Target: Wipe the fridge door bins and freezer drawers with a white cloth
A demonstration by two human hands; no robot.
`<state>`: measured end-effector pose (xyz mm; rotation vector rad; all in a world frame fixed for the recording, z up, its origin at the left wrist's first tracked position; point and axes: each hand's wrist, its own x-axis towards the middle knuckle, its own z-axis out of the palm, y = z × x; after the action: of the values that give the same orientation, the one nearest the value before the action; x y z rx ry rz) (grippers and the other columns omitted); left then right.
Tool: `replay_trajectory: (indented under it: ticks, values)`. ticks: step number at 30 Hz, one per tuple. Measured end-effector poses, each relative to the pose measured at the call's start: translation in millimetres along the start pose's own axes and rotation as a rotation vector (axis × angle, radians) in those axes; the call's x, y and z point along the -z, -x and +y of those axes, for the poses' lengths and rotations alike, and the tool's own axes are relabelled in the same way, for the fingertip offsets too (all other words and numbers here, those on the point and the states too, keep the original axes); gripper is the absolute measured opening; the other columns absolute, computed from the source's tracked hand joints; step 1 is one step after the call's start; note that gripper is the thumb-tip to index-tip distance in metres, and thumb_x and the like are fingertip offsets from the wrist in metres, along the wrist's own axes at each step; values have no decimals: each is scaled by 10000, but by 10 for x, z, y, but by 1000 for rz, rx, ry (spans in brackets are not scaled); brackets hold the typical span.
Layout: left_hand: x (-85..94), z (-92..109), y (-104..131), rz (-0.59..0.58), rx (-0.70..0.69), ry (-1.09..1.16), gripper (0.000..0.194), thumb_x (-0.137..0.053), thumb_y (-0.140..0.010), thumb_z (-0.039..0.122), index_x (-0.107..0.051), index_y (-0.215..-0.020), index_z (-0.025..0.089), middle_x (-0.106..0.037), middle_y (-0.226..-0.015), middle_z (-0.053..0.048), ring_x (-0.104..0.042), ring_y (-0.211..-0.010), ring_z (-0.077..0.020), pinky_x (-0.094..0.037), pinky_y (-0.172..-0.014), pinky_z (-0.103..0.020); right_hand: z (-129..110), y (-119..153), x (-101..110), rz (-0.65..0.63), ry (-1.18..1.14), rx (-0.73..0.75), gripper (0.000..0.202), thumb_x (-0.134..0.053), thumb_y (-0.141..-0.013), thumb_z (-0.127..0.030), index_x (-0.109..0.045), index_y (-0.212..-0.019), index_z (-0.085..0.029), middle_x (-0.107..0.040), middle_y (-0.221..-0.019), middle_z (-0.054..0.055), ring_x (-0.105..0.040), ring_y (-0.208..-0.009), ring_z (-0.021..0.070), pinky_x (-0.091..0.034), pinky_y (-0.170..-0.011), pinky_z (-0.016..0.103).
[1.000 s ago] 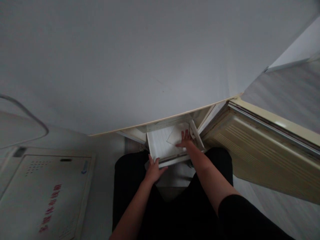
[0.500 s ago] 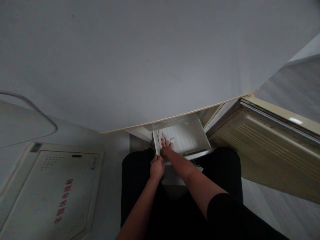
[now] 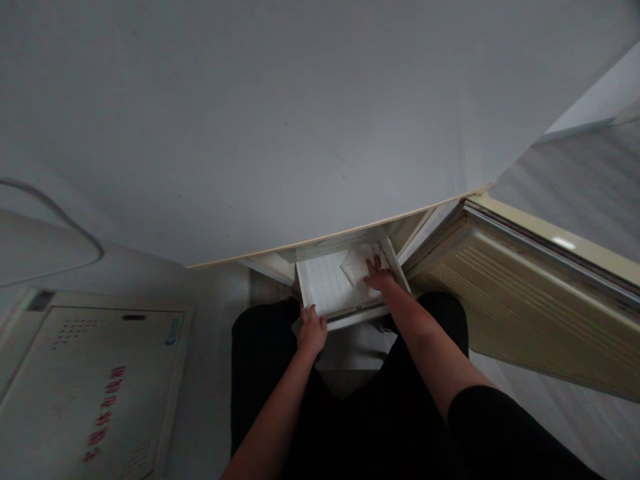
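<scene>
A white drawer (image 3: 321, 283) with a ribbed bottom is pulled out below the edge of a pale cabinet. Inside it, at the right, lies a white cloth or tissue (image 3: 354, 264). My right hand (image 3: 379, 275) presses on this cloth with its fingers spread. At the drawer's front left corner, my left hand (image 3: 313, 330) has its fingers over the front rim, gripping it.
The large pale cabinet surface (image 3: 320, 133) fills the upper view. An open yellowish door (image 3: 540, 307) stands at the right. A white wall box (image 3: 115, 387) with red writing is at the left, with a cable (image 3: 65, 217) above it.
My right hand and the white cloth have moved from the left side of the drawer to its right side. My left hand stays at the front left corner. The whole view has shifted slightly.
</scene>
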<state>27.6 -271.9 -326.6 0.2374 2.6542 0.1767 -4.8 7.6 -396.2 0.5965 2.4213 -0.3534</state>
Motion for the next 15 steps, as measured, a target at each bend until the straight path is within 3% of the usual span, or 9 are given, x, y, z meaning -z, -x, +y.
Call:
replay_trajectory:
  ticks: [3, 5, 7, 11, 13, 15]
  values:
    - [-30, 62, 1, -11, 47, 16, 609, -352, -1011, 448, -309, -1520, 116, -191, -1622, -281, -657, -1166, -317, -523, -971, -410, -325, 80, -45, -79, 44, -182, 1062, -596, -909, -538, 50, -1597, -51, 37, -1577, 404, -246, -1463, 520, -442, -948, 686]
    - [-41, 93, -3, -19, 75, 7, 625, -345, -1005, 466, -315, -1532, 131, -166, -1635, -276, -668, -1145, -326, -536, -951, -425, -544, 133, -100, -94, 56, -184, 1106, -632, -882, -547, 16, -1587, 8, 15, -1541, 457, -203, -1450, 571, -407, -919, 753]
    - [-52, 111, -10, -10, 88, -17, 625, -342, -1001, 466, -328, -1533, 139, -167, -1637, -274, -678, -1123, -328, -546, -932, -434, -720, 187, -163, -82, 80, -83, 1096, -705, -842, -490, -52, -1609, -56, 66, -1579, 389, -142, -1466, 570, -301, -1009, 785]
    - [-77, 111, -18, 32, 67, -45, 623, -345, -998, 446, -331, -1529, 120, -190, -1622, -292, -682, -1111, -325, -552, -920, -429, -1032, 305, -289, -61, 136, 264, 1107, -870, -676, -337, -263, -1600, -284, 69, -1662, 185, 40, -1504, 505, -144, -1152, 721]
    - [-82, 101, -17, 38, 62, -42, 620, -333, -1000, 450, -331, -1528, 126, -207, -1618, -287, -686, -1105, -320, -554, -917, -427, -1205, 364, -345, -57, 118, 419, 1021, -871, -659, -265, -385, -1557, -254, -4, -1665, 209, -1, -1500, 521, -172, -1148, 718]
    - [-78, 93, -14, 33, 59, -39, 616, -324, -1001, 452, -326, -1530, 138, -213, -1618, -277, -691, -1093, -316, -560, -902, -426, -1367, 411, -391, -64, 45, 542, 856, -831, -676, -189, -513, -1470, -161, -155, -1639, 260, -143, -1487, 530, -253, -1131, 701]
